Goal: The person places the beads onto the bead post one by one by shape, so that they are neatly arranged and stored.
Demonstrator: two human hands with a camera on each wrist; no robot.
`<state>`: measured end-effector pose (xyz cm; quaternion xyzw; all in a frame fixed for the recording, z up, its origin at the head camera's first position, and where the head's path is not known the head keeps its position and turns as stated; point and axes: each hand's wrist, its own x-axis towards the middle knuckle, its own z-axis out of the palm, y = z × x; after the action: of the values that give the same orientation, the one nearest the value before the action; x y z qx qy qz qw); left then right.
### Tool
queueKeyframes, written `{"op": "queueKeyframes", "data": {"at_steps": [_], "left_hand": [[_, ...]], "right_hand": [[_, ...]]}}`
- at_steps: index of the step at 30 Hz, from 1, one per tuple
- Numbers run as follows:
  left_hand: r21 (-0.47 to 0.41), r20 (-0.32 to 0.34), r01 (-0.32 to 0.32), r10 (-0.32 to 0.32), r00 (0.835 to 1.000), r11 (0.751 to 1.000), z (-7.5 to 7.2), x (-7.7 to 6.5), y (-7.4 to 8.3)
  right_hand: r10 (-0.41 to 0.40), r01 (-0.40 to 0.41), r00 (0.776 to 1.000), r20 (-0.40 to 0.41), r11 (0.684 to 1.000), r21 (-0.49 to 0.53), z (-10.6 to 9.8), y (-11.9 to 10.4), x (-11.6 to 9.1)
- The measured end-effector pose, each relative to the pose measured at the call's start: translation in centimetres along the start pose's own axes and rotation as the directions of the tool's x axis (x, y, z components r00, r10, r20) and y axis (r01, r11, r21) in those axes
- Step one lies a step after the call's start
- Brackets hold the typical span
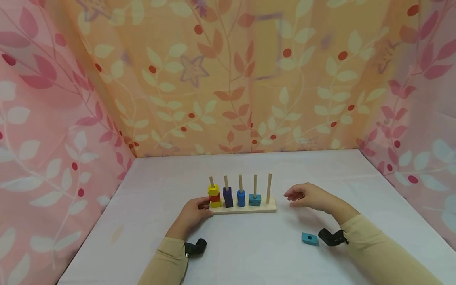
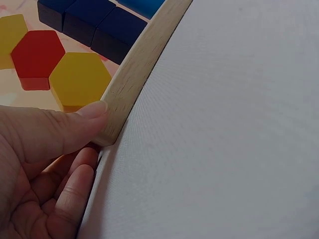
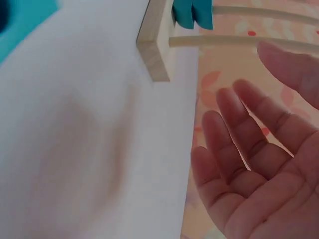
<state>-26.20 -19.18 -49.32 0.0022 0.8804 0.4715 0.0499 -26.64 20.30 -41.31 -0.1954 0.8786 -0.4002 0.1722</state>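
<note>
A wooden peg stacker (image 1: pixel 246 210) with several upright pegs stands on the white table. My left hand (image 1: pixel 192 213) grips its left end, the thumb lying along the base edge in the left wrist view. Beside that thumb are yellow hexagons (image 2: pixel 79 77) with a red hexagon (image 2: pixel 39 55) between them on the first peg. Dark blue blocks (image 1: pixel 228 198), a blue round stack (image 1: pixel 241 199) and teal blocks (image 1: pixel 255 200) fill the middle pegs. The rightmost peg (image 1: pixel 269 188) is bare. Just right of it my right hand (image 1: pixel 310 196) hovers, fingers loosely bent and holding nothing.
A loose teal block (image 1: pixel 305 238) with a hole lies on the table, below the right hand and close to the black wrist camera (image 1: pixel 332 237). Another wrist camera (image 1: pixel 196 247) sits at the left cuff. Patterned curtains (image 1: pixel 228 79) border the table at the back and sides.
</note>
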Motion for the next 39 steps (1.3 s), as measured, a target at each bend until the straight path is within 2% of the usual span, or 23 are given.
{"op": "queueKeyframes", "data": {"at_steps": [5,8,14,18,21,25,28,35,39], "left_hand": [[0.012,-0.004,-0.002,0.002,1.000,1.000,-0.1,0.0,0.0],[0.012,-0.002,-0.008,0.008,1.000,1.000,0.0,0.1,0.0],[0.014,-0.005,0.000,0.000,1.000,1.000,0.0,0.0,0.1],[0.020,0.005,-0.010,0.010,1.000,1.000,0.1,0.1,0.2],[0.031,0.016,-0.025,0.025,1.000,0.999,0.1,0.1,0.1],[0.051,0.003,-0.002,0.002,1.000,0.999,-0.1,0.1,-0.2],[0.052,-0.001,0.014,-0.014,1.000,0.999,-0.2,0.2,-0.4],[0.053,-0.004,-0.002,0.003,1.000,0.999,-0.2,0.3,-0.4],[0.036,0.005,-0.008,0.008,1.000,0.999,0.0,0.5,-0.4]], "right_hand": [[-0.007,0.002,0.996,0.091,0.999,0.054,0.0,1.2,-3.2],[0.001,-0.006,0.992,0.129,0.999,0.044,0.3,1.9,-4.8],[-0.013,0.008,0.985,0.171,0.999,0.034,1.0,3.3,-6.6],[-0.050,0.042,0.981,0.189,0.998,0.044,1.7,4.0,-7.0],[-0.074,0.082,0.984,0.160,0.996,-0.041,2.3,4.1,-7.0],[-0.086,0.102,0.989,0.117,0.984,-0.145,2.9,4.0,-6.6],[-0.070,0.087,0.991,0.111,0.984,-0.153,3.0,3.7,-6.3],[0.005,0.009,0.993,0.118,0.993,-0.122,1.9,2.9,-6.1],[0.007,0.000,0.999,0.048,0.989,-0.151,0.4,1.7,-5.5]]}}
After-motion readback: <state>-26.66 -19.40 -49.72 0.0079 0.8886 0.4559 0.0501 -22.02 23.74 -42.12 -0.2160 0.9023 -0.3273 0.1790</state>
